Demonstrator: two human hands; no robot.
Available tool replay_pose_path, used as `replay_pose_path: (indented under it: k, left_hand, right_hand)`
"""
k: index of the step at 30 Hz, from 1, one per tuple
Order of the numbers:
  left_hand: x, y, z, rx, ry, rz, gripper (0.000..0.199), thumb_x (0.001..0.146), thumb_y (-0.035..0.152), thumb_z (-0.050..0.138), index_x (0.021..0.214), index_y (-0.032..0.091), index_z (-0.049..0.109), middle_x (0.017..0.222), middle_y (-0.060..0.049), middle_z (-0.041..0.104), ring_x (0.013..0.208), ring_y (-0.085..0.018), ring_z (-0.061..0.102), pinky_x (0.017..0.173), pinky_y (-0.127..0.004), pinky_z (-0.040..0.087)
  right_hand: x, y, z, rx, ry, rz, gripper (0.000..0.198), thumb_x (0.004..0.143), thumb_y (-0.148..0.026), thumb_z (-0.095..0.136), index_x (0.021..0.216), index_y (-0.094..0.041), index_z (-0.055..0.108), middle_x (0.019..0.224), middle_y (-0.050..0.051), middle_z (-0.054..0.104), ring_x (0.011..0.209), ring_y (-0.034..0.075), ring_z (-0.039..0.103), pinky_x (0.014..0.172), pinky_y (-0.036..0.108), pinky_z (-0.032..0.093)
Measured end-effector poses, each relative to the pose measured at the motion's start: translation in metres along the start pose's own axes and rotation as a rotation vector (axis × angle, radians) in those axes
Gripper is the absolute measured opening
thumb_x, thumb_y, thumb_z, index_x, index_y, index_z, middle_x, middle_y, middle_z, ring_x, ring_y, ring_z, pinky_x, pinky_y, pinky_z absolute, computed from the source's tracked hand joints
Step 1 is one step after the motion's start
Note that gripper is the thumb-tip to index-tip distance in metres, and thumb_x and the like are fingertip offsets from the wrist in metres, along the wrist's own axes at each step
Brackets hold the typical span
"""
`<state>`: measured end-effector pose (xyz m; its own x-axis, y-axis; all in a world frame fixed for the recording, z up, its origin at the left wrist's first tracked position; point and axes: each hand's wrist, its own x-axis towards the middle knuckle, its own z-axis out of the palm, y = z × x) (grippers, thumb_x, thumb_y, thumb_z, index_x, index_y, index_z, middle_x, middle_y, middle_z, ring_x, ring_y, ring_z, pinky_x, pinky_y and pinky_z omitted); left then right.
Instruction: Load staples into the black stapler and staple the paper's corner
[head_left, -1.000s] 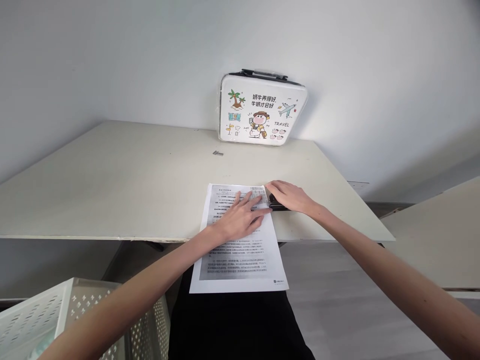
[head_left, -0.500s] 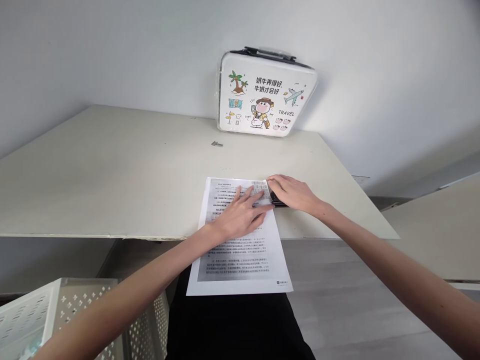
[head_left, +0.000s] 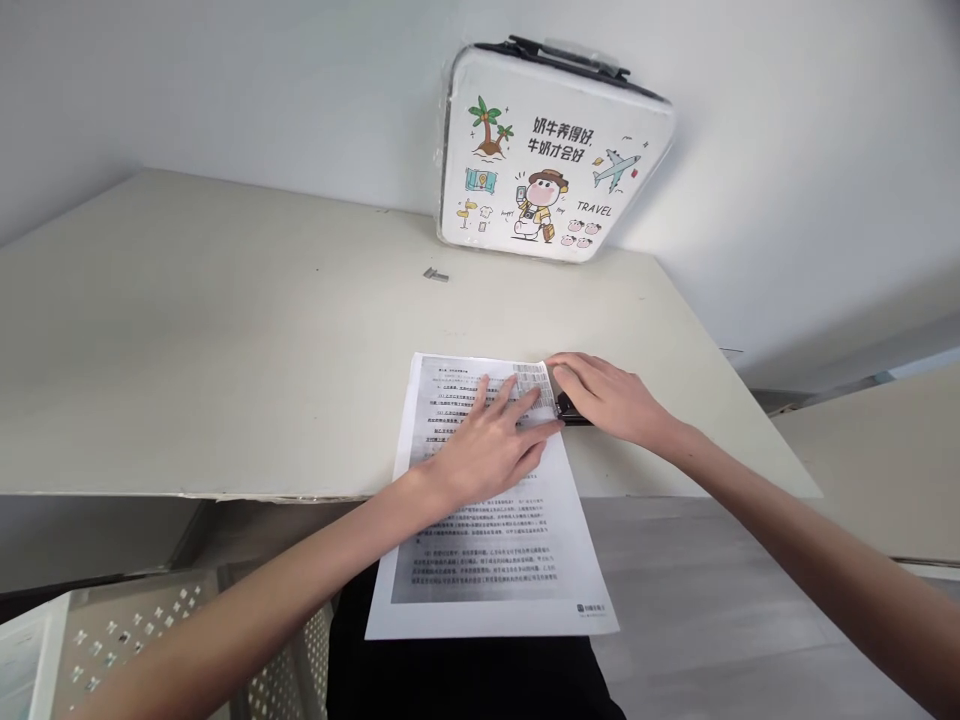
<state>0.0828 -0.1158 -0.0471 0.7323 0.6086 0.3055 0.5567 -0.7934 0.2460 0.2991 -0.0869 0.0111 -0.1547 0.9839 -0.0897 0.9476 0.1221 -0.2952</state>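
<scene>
Left hand [head_left: 486, 442] spread on printed sheet [head_left: 480, 560] — right hand [head_left: 611, 398] gripping half-hidden black object [head_left: 571, 412].

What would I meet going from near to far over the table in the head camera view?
Printed sheet → small grey pieces → white case → wall. I've left out the left hand and right hand, since both overlap the sheet's depth.

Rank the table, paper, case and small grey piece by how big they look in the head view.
Table
Paper and case: unsure, since the paper lies nearer the camera
Small grey piece
</scene>
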Motion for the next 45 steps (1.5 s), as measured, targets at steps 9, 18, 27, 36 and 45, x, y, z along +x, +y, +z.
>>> replay_pose_path:
  k: [9,18,27,36,45]
  left_hand:
    - [-0.0011,-0.0003,0.0018,0.033,-0.016,0.001,0.042,0.112,0.031,0.039,0.148,0.030,0.060,0.164,-0.013,0.045,0.157,-0.043,0.032,0.125,-0.073,0.021]
    - [-0.0004,-0.0001,0.0043,0.023,-0.030,-0.019,0.042,0.111,0.032,0.041,0.150,0.031,0.058,0.167,-0.011,0.041,0.158,-0.042,0.029,0.126,-0.073,0.017]
    - [0.0003,0.0005,0.0058,0.024,-0.032,-0.033,0.043,0.109,0.032,0.049,0.151,0.032,0.056,0.169,-0.010,0.039,0.158,-0.042,0.029,0.128,-0.072,0.014]
    - [0.0010,-0.0003,0.0052,0.017,-0.028,-0.030,0.043,0.109,0.030,0.048,0.152,0.032,0.055,0.169,-0.010,0.039,0.159,-0.042,0.028,0.128,-0.072,0.013]
    - [0.0008,0.0007,0.0029,0.041,-0.027,-0.028,0.043,0.109,0.029,0.046,0.152,0.032,0.054,0.167,-0.010,0.042,0.159,-0.042,0.028,0.126,-0.074,0.019]
  right_hand:
    - [-0.0013,-0.0043,-0.0012,-0.022,-0.001,-0.006,0.044,0.108,-0.045,0.025,0.130,-0.033,0.062,0.144,0.002,0.067,0.131,0.030,0.063,0.099,0.048,0.055]
    - [-0.0009,-0.0060,-0.0017,-0.044,-0.006,-0.002,0.043,0.108,-0.044,0.025,0.128,-0.034,0.062,0.144,0.001,0.068,0.128,0.030,0.064,0.097,0.048,0.055]
    - [0.0002,-0.0086,-0.0023,-0.049,-0.009,0.004,0.044,0.107,-0.044,0.025,0.129,-0.033,0.063,0.143,0.002,0.067,0.128,0.031,0.064,0.096,0.049,0.056]
    - [0.0001,-0.0053,-0.0031,-0.055,-0.017,-0.039,0.046,0.108,-0.043,0.023,0.133,-0.033,0.061,0.144,0.003,0.067,0.130,0.031,0.063,0.098,0.049,0.056]
    - [0.0027,-0.0027,-0.0037,-0.043,-0.035,-0.042,0.045,0.108,-0.043,0.026,0.140,-0.034,0.056,0.150,0.003,0.063,0.137,0.032,0.059,0.105,0.052,0.054]
